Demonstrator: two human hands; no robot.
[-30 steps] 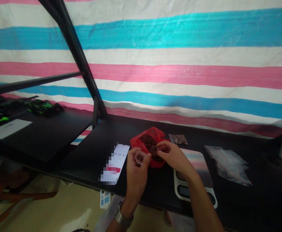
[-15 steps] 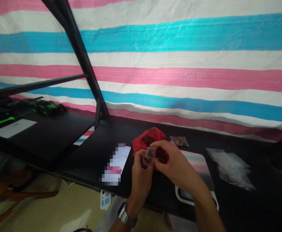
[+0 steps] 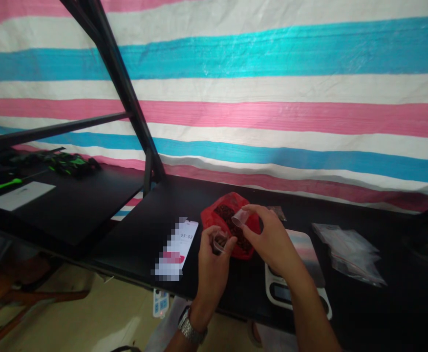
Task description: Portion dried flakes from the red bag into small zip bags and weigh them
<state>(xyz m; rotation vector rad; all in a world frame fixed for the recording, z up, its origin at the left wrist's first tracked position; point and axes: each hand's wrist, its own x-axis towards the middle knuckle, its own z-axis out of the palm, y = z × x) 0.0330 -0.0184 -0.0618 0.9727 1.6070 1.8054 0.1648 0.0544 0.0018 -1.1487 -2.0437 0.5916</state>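
Observation:
My left hand point(image 3: 214, 259) pinches a small clear bag point(image 3: 219, 241) with dark pieces in it, just in front of a red plastic bag point(image 3: 216, 218) full of dark dried bits on the black table point(image 3: 170, 210). My right hand point(image 3: 268, 237) holds a small clear plastic cup point(image 3: 240, 218) by its rim, tilted above the red bag and a little up and right of the small bag. A watch sits on my left wrist.
A phone point(image 3: 179, 244) showing a timer lies left of my hands. A kitchen scale point(image 3: 302, 266) sits under my right forearm. A pile of clear zip bags point(image 3: 349, 252) lies to the right, a small filled packet point(image 3: 278, 211) behind. A black frame post point(image 3: 126, 98) rises at left.
My right hand lifted the clear cup up and away from the small bag, which stays pinched in my left hand. The phone timer advanced.

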